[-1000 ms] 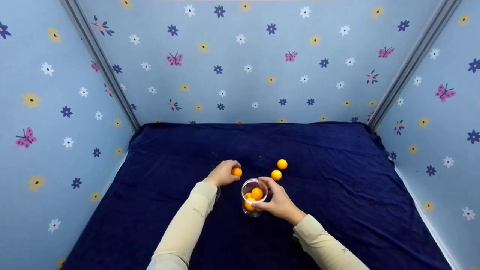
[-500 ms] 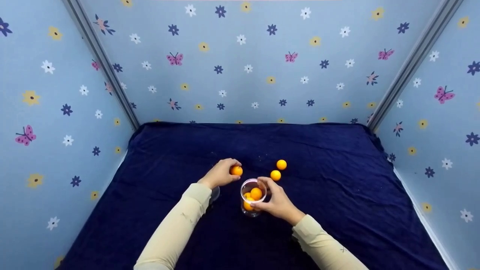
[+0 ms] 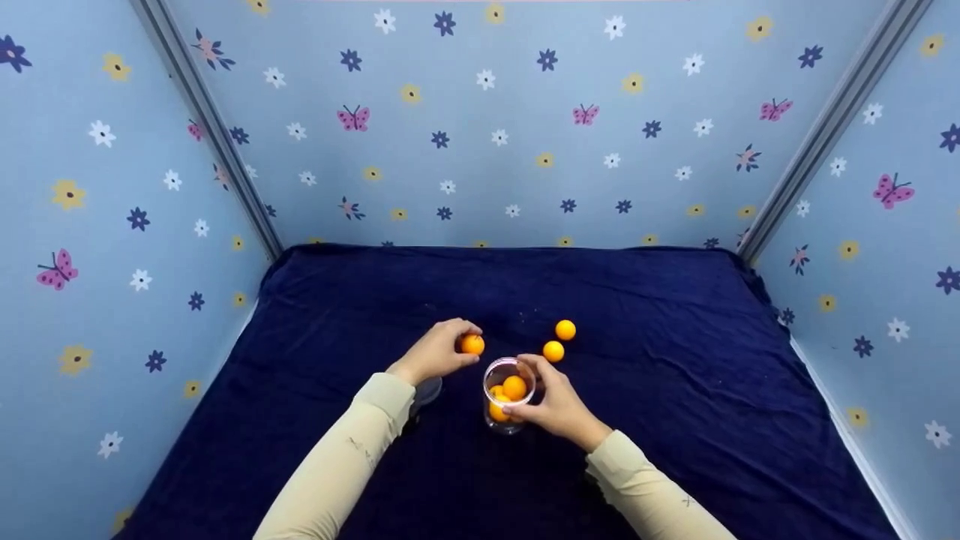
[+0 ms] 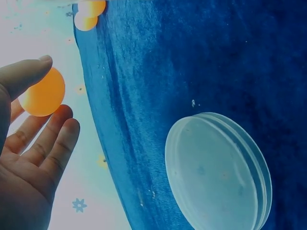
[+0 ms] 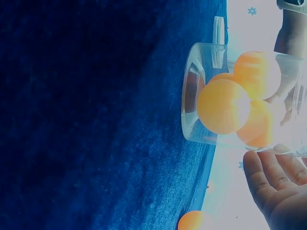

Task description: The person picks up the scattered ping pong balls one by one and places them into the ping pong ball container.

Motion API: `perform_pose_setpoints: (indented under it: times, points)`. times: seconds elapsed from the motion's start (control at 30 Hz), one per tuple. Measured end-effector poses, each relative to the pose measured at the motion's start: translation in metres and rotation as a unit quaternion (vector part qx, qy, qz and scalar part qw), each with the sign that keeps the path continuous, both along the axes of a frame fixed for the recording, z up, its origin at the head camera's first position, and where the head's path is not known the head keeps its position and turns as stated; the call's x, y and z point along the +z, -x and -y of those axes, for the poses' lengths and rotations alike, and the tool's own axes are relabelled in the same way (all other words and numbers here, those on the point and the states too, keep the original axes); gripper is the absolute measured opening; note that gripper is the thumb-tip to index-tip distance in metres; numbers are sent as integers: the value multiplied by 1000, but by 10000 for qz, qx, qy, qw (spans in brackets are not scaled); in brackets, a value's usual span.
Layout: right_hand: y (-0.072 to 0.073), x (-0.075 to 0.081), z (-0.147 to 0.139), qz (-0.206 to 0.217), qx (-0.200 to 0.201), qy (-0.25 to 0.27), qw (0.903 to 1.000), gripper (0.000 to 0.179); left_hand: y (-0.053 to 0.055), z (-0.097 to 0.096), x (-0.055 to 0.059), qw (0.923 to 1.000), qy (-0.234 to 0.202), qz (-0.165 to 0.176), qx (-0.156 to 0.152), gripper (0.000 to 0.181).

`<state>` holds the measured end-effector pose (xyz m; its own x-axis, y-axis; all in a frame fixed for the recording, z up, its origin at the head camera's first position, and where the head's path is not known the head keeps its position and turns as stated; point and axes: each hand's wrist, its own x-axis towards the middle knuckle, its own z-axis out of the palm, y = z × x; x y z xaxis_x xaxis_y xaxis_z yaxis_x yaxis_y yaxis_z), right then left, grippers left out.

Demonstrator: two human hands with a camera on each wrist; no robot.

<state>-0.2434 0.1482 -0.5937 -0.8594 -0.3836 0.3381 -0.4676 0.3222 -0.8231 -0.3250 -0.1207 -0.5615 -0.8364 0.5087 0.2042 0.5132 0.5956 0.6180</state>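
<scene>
My left hand (image 3: 435, 354) pinches an orange ping-pong ball (image 3: 472, 344) between thumb and fingertips, a little to the left of and beyond a clear plastic jar (image 3: 502, 429). In the left wrist view this ball (image 4: 45, 93) stands out between the thumb and spread fingers. My right hand (image 3: 561, 401) grips the jar near its open rim, thumb on the near side. Inside the jar lie several orange balls (image 5: 223, 106). The jar appears upright on the cloth, its mouth facing up.
Two loose orange balls, a nearer one (image 3: 553, 351) and a farther one (image 3: 565, 330), lie beyond the right hand. A round clear lid (image 4: 206, 172) rests on the dark blue cloth (image 3: 675, 375) beneath the left wrist. Patterned walls (image 3: 480, 165) enclose the back and sides.
The left forearm has swung to the left, uncovering more of the lid, while its hand keeps the ball at nearly the same spot. The right hand and jar have stayed put.
</scene>
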Motion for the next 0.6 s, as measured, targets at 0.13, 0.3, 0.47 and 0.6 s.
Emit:
perform_pose_setpoints:
  times: [0.13, 0.3, 0.47, 0.6]
  points:
    - [0, -1, 0, -41, -9, 15, 10000, 79, -6, -1, 7, 9999, 40, -79, -133, 42]
    - [0, -1, 1, -111, -13, 118, 9999, 78, -11, -1, 19, 9995, 18, -183, -266, 40]
    - [-1, 0, 1, -188, -20, 198, 9996, 80, -16, -2, 29, 9992, 82, -234, -313, 39]
    - [-1, 1, 2, -150, -7, 191, 9997, 79, -20, -2, 35, 9991, 155, -212, -341, 39]
